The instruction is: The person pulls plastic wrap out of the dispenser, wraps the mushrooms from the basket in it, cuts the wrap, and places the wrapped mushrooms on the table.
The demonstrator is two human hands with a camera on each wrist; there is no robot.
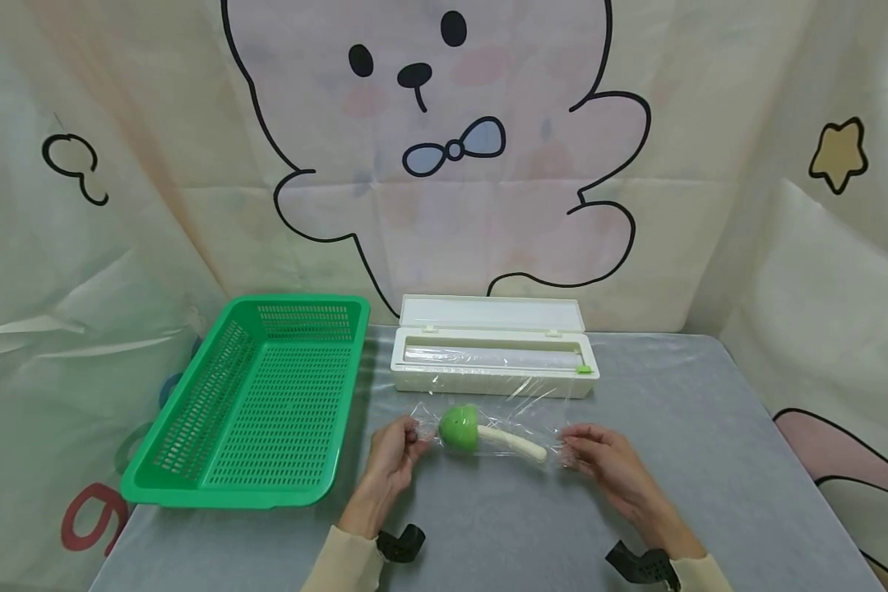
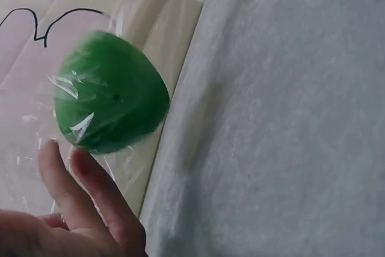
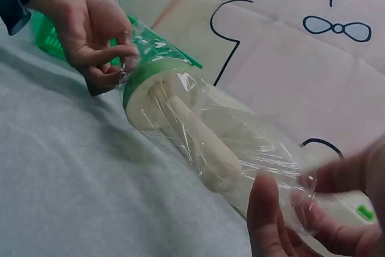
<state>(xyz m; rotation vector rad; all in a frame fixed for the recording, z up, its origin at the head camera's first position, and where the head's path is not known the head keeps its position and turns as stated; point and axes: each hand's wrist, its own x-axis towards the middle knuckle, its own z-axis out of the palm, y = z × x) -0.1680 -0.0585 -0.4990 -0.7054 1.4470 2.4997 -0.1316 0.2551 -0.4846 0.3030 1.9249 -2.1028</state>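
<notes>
A mushroom-shaped object with a green cap and a long pale stem [image 1: 514, 441] lies wrapped in clear cling film [image 3: 264, 142]. My left hand [image 1: 394, 454] pinches the film bunched at the cap end. At the stem end, my right hand [image 1: 610, 469] pinches the film between thumb and fingers. In the left wrist view the round green cap [image 2: 111, 91] shows through shiny creases, close above the left fingertips. Behind it stands a white cling film box [image 1: 488, 382] with its lid raised and a film roll [image 1: 496, 357] inside.
A large green plastic basket [image 1: 266, 497] sits on the left of the grey-covered table [image 1: 673, 395]. The box carries a small green slider [image 1: 584, 370] at its right front edge. A cloth backdrop [image 1: 673, 247] with a cartoon bear hangs behind.
</notes>
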